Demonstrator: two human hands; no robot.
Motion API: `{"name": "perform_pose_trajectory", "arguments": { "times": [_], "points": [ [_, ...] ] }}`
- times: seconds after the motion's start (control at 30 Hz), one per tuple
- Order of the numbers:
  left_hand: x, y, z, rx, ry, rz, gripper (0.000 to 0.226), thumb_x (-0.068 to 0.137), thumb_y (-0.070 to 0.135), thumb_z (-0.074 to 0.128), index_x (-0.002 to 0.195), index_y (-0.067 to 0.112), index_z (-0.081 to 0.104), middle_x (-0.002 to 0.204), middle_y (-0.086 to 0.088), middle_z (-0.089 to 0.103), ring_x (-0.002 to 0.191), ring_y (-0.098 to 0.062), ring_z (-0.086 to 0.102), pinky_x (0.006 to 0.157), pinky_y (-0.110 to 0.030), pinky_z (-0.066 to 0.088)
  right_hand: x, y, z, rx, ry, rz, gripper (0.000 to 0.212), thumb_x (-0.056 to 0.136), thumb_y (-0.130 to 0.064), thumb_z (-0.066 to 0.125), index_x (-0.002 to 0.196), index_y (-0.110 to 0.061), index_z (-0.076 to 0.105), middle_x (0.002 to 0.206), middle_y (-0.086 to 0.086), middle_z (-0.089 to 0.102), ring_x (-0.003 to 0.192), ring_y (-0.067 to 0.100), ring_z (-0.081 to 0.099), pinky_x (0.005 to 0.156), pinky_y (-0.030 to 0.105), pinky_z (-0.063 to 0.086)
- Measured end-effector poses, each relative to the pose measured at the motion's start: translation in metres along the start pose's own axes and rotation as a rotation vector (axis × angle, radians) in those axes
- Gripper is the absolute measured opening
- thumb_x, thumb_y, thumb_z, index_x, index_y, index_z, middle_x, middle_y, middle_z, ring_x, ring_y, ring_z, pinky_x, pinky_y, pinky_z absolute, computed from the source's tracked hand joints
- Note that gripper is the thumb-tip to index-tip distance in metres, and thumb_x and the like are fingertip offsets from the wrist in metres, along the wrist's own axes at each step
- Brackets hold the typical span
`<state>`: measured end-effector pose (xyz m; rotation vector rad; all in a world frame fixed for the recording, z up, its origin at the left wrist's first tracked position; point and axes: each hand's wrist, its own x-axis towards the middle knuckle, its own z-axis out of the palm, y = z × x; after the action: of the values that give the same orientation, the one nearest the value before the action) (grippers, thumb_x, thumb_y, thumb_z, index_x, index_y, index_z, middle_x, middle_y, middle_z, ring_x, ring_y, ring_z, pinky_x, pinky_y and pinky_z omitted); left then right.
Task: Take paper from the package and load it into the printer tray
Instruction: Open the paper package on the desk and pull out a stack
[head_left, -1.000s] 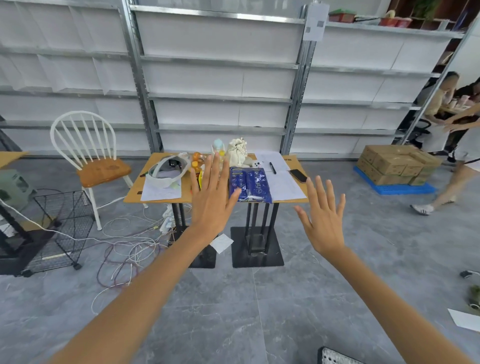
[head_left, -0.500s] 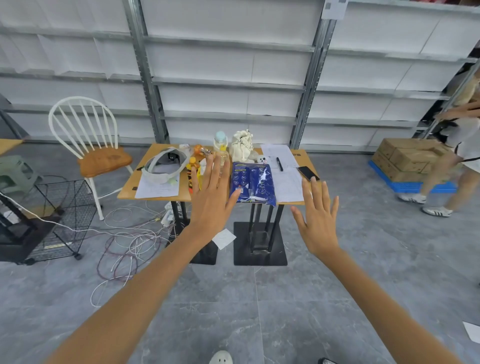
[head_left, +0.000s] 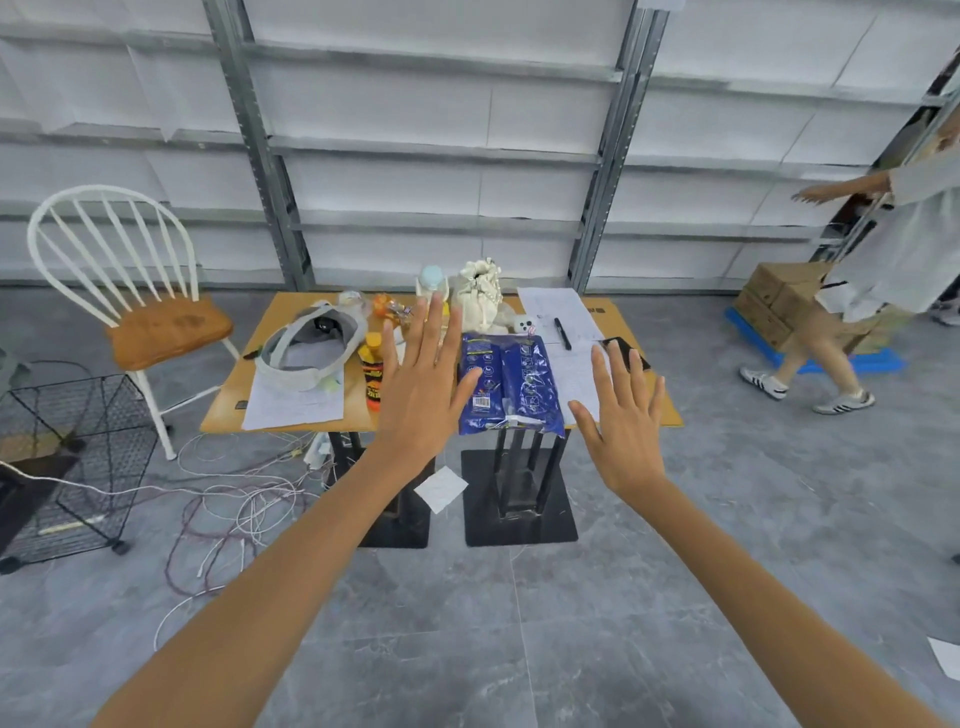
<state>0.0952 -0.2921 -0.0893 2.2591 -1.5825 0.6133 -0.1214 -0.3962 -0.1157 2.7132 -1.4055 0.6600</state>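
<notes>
Both bare arms are reaching out over the grey floor, the left hand (head_left: 423, 384) and right hand (head_left: 626, 421) spreading flat, fingers apart, holding nothing. Between them a blue package (head_left: 506, 382) is lying on the wooden table (head_left: 660, 410), its near end hanging over the edge. Printed sheets (head_left: 558, 312), a pen (head_left: 562, 332) and a dark phone (head_left: 615, 344) are lying to its right. A white chair (head_left: 130, 291) is standing at left, and another person (head_left: 878, 260) is walking at right
</notes>
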Motion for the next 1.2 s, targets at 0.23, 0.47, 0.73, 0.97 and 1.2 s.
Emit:
{"name": "perform_pose_trajectory", "arguments": {
  "times": [0.23,0.47,0.73,0.97,1.2],
  "points": [
    [0.039,0.003,0.036,-0.021,-0.032,-0.005,0.071,0.093,0.055,0.008,0.151,0.015,0.003,0.160,-0.012,0.008,0.147,-0.024,-0.002,0.118,-0.055,0.011,0.047,0.015,0.020,-0.012,0.000,0.014,0.069,0.092,-0.057,0.009,0.150,-0.020,0.003,0.161,0.006,0.007,0.148,0.025,-0.001,0.118,0.053,0.000],
    [0.103,0.010,0.074,-0.043,-0.038,-0.032,0.071,0.093,0.056,0.009,0.150,0.016,-0.002,0.161,-0.011,0.003,0.148,-0.026,0.000,0.118,-0.056,0.010,0.121,0.052,0.039,0.004,0.017,-0.008,0.065,0.096,-0.048,0.025,0.150,-0.018,0.004,0.161,0.005,0.004,0.148,0.024,-0.003,0.119,0.054,0.002],
    [0.165,0.020,0.132,0.006,-0.054,-0.083,0.071,0.094,0.056,0.007,0.151,0.016,-0.001,0.161,-0.010,0.003,0.148,-0.026,0.000,0.119,-0.053,0.004,0.193,0.099,0.077,0.053,-0.024,-0.036,0.064,0.098,-0.045,0.026,0.149,-0.020,-0.002,0.161,0.005,0.002,0.148,0.024,-0.004,0.118,0.055,0.000],
    [0.180,0.012,0.197,-0.013,-0.124,-0.120,0.070,0.095,0.055,0.020,0.150,0.020,-0.006,0.161,-0.009,0.009,0.148,-0.024,0.005,0.118,-0.051,0.003,0.227,0.120,0.131,0.048,-0.134,-0.049,0.064,0.095,-0.052,0.016,0.146,-0.024,-0.009,0.160,0.001,-0.003,0.147,0.020,-0.007,0.118,0.054,0.002],
    [0.214,-0.005,0.248,-0.077,-0.249,-0.135,0.070,0.094,0.056,0.014,0.151,0.017,0.003,0.161,-0.007,0.007,0.148,-0.023,0.003,0.119,-0.052,0.015,0.258,0.125,0.184,0.070,-0.221,-0.021,0.069,0.092,-0.056,0.009,0.150,-0.020,0.002,0.161,0.003,0.005,0.148,0.023,-0.003,0.117,0.051,-0.003]
  ]
}}
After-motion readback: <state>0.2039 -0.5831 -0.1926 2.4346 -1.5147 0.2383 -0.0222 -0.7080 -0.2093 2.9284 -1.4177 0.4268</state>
